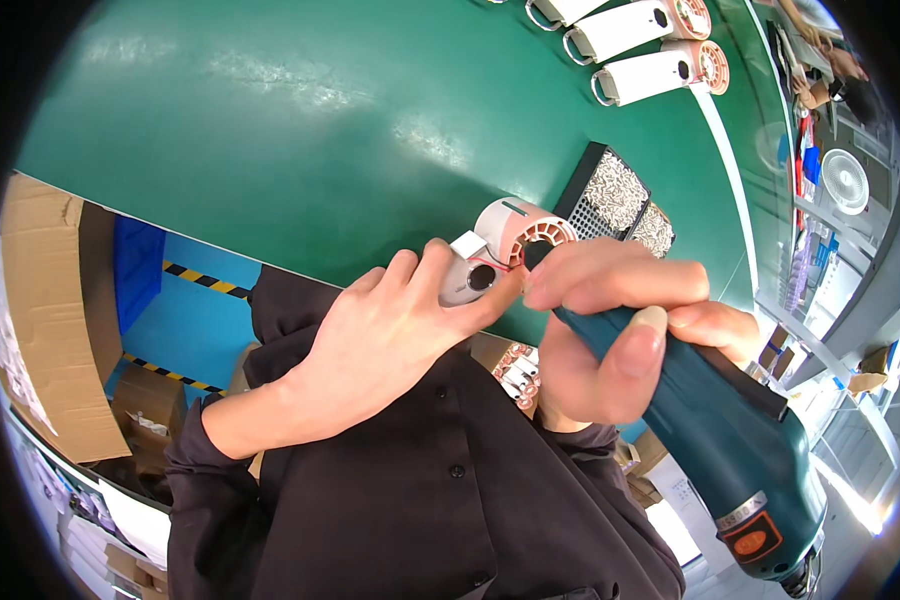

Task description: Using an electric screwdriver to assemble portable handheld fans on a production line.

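Black tray [576, 181] sits just past the fingers of our right hand [610, 330], small metal pieces [615, 190] heaped inside. We can't make out the tip of the green driver [715, 430] those fingers wrap. Pink-and-white housing [503, 221] is clamped between thumb and fingers of our left hand [375, 335], near end hidden.

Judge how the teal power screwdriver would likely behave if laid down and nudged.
The teal screwdriver may roll or rock: its body is rounded. The bulky casing suggests some weight. It looks hard-shelled, so likely stiff.
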A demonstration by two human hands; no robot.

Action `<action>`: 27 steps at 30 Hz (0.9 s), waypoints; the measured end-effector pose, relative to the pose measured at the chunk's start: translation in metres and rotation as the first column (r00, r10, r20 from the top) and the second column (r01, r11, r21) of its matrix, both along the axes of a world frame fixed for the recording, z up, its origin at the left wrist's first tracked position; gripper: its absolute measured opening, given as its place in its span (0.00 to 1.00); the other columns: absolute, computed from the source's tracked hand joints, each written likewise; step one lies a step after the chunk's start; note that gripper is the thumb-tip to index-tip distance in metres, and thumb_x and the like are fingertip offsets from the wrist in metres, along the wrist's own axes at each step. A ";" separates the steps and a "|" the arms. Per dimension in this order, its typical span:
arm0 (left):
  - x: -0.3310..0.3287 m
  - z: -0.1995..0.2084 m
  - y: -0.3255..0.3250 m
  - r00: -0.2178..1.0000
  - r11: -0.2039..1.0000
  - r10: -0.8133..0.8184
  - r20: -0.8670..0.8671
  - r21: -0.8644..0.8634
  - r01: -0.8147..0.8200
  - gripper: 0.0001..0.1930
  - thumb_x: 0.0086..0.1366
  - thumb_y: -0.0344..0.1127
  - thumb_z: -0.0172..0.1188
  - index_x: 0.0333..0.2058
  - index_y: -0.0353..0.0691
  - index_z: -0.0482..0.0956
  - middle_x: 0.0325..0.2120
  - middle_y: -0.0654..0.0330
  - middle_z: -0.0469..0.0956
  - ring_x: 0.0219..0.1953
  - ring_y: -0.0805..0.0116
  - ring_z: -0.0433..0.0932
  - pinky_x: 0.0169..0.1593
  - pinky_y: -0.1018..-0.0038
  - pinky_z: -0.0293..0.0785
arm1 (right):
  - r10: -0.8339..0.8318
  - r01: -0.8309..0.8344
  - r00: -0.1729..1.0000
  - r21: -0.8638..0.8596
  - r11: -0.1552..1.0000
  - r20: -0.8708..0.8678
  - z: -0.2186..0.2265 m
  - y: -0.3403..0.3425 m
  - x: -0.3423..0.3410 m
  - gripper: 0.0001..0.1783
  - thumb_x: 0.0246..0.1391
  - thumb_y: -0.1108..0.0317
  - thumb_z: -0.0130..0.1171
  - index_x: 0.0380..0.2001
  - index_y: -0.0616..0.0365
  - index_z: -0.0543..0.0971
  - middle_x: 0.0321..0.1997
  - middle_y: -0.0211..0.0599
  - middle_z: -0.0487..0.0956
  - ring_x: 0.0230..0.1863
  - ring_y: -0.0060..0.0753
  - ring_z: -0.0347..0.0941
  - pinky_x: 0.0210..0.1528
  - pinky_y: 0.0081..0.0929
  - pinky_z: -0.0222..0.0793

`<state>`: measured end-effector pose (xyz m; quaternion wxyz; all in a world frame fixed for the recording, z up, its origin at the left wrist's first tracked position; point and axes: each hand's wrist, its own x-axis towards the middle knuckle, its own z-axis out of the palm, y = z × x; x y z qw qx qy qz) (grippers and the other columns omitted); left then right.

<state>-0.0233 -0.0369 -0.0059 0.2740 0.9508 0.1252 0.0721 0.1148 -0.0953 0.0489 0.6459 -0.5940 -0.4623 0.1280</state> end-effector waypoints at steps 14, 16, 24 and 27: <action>0.007 0.015 0.006 0.995 0.996 -0.015 -0.102 -0.093 0.005 0.34 0.51 0.24 0.58 0.58 0.59 0.70 0.37 0.53 0.68 0.33 0.60 0.73 0.32 0.69 0.76 | -0.286 0.292 0.956 0.331 0.897 -0.069 0.017 -0.056 0.041 0.14 0.62 0.66 0.39 0.49 0.56 0.61 0.20 0.42 0.67 0.10 0.40 0.65 0.12 0.38 0.70; 0.009 0.015 0.006 0.994 0.998 -0.006 -0.113 -0.061 -0.001 0.35 0.50 0.24 0.56 0.59 0.60 0.69 0.36 0.53 0.69 0.32 0.61 0.72 0.33 0.69 0.76 | -0.423 0.443 0.897 0.268 0.856 -0.131 0.003 -0.066 0.052 0.11 0.61 0.68 0.40 0.46 0.56 0.61 0.18 0.41 0.66 0.08 0.36 0.63 0.09 0.35 0.67; 0.013 0.017 0.009 0.993 0.995 -0.010 -0.118 -0.100 -0.001 0.32 0.55 0.25 0.57 0.59 0.60 0.70 0.39 0.51 0.69 0.35 0.57 0.74 0.37 0.66 0.75 | -0.680 0.697 0.717 0.164 0.698 -0.155 -0.012 -0.096 0.060 0.11 0.57 0.69 0.47 0.42 0.58 0.61 0.14 0.40 0.65 0.06 0.35 0.62 0.09 0.34 0.66; 0.017 0.022 0.009 0.989 0.993 -0.009 -0.148 -0.121 -0.009 0.32 0.54 0.24 0.57 0.58 0.60 0.71 0.40 0.52 0.69 0.36 0.57 0.74 0.36 0.66 0.75 | -0.709 0.733 0.681 0.192 0.653 -0.187 -0.009 -0.106 0.063 0.12 0.56 0.70 0.49 0.40 0.59 0.61 0.14 0.40 0.65 0.06 0.36 0.63 0.08 0.34 0.65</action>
